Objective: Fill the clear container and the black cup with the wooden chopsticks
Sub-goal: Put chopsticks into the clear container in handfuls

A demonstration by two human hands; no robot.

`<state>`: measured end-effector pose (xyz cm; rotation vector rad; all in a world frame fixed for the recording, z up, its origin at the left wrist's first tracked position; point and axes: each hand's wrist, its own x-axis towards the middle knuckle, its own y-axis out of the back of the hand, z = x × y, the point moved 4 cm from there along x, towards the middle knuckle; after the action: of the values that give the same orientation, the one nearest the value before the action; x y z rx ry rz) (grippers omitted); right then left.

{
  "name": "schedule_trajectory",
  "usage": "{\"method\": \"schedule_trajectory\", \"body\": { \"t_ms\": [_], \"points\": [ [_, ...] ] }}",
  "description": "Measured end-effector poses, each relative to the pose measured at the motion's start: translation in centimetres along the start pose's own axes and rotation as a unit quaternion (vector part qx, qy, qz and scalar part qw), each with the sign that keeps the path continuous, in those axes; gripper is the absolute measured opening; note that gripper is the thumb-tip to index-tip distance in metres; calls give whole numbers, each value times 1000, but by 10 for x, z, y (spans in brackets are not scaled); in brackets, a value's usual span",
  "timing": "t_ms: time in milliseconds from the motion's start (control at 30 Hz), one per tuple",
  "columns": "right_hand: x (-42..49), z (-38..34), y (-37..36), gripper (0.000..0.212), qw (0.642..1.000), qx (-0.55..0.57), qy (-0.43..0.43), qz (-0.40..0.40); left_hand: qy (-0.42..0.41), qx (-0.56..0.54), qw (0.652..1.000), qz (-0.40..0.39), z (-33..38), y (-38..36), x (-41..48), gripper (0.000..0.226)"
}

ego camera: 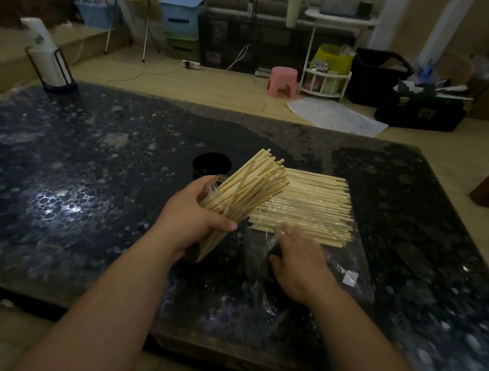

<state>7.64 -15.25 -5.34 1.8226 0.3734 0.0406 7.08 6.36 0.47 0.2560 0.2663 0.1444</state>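
Through the head camera I see a clear container (216,185), round and see-through plastic, tilted to the right and packed with pale wooden chopsticks (256,180) that fan out of its mouth. My left hand (194,210) is wrapped around it, lifted above the table's (87,167) middle. A black cup (212,166), round and matte, stands just behind. My right hand (298,261) lies palm down on crinkled clear wrap (334,265), fingers reaching a loose pile of sticks (311,205); I cannot tell whether it grips anything. The tabletop is dark, glossy, speckled stone.
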Motion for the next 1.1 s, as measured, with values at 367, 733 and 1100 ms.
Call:
{"method": "schedule_trajectory", "body": {
  "t_ms": [367, 733, 1100],
  "points": [
    [4, 4, 0, 47, 998, -34, -37, 44, -3, -3, 1000, -17, -4, 2, 5, 113],
    [5, 9, 1, 51, 997, -37, -69, 15, -4, -11, 1000, -19, -3, -1, 2, 117],
    [4, 10, 1, 38, 993, -56, -86, 54, 1, -4, 1000, -20, -3, 0, 4, 121]
  ]
}}
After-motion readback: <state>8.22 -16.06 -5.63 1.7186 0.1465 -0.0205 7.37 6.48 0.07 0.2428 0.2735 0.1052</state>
